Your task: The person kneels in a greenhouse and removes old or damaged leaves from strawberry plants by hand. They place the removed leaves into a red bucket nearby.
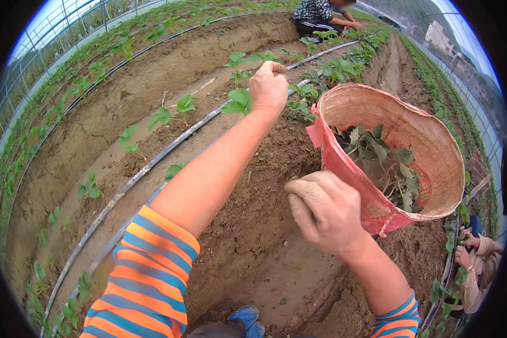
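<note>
My left hand (270, 86) reaches forward over the planted bed, fingers curled down, close to young strawberry plants (237, 102). Its fingertips face away, so whether it pinches anything is hidden. Nearer to me, my right hand (327, 209) is muddy, with its fingers bent inward and nothing visible in them. Just beside it stands a red woven bag (355, 186) with a wide, round mouth. Wilted green leaves and stems (382, 156) lie inside the bag.
Grey drip hoses (152, 162) run along the bed past small plants. A muddy furrow (279, 287) holds my blue shoes (245, 317). One person (321, 19) crouches at the far end; another (475, 262) works at the right edge. A greenhouse frame (38, 50) rises at left.
</note>
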The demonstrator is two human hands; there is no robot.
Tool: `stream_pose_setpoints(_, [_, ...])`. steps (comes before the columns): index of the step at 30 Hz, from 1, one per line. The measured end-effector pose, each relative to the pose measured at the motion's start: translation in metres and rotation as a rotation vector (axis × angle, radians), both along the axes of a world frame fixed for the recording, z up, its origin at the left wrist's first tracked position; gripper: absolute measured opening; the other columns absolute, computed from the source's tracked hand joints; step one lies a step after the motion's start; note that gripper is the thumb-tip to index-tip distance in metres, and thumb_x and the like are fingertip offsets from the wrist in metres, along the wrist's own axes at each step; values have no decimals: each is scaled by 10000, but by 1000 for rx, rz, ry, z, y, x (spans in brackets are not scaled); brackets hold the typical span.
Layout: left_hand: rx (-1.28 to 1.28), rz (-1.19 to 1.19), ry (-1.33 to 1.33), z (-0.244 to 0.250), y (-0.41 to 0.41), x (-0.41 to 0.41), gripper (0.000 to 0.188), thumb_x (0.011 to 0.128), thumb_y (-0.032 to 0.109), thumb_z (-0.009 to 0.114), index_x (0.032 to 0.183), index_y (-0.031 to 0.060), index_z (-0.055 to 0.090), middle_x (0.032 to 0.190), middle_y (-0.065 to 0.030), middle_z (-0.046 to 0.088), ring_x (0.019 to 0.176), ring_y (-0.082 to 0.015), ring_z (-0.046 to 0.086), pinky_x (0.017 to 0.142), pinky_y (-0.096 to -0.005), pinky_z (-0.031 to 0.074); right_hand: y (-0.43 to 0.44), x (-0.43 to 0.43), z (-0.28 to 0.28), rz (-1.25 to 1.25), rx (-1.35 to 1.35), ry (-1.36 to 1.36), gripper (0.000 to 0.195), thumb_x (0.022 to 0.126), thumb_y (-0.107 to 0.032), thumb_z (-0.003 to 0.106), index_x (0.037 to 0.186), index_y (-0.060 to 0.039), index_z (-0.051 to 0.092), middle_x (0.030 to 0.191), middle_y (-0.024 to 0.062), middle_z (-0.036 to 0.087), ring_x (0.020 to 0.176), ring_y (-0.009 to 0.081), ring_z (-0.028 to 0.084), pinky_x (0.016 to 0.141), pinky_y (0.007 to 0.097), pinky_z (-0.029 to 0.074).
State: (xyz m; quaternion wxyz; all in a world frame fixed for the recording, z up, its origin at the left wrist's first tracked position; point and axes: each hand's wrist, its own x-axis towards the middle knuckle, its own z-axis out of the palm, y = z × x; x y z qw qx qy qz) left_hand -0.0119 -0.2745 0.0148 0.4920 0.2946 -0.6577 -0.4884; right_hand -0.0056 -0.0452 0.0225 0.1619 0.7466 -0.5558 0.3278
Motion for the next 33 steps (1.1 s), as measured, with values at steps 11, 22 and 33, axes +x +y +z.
stream_pose_setpoints(11, [-362, 46, -387, -175, -43, -38, 176, 776, 59, 457, 853, 36, 614, 859, -162, 590, 847, -333, 549, 768, -396, 432, -192, -97, -157, -638, 63, -980, 235, 676, -148, 573, 847, 7, 615, 814, 137, 629, 789, 221, 587, 739, 313, 435])
stream_pose_setpoints(22, [-297, 133, -446, -169, -59, -74, 181, 792, 177, 507, 933, 121, 606, 936, -104, 566, 887, -303, 546, 762, -404, 438, -230, -160, -168, -782, 132, -846, 345, 681, -327, 661, 748, 10, 637, 674, 141, 614, 568, 228, 577, 548, 326, 445])
stream_pose_setpoints(33, [-434, 67, -712, -164, -66, -92, 270, 725, 340, 592, 951, 204, 653, 911, -92, 571, 872, -270, 571, 747, -368, 459, -225, -183, -176, -862, 104, -415, 279, 733, -271, 606, 818, -6, 635, 715, 184, 619, 637, 320, 592, 604, 378, 464])
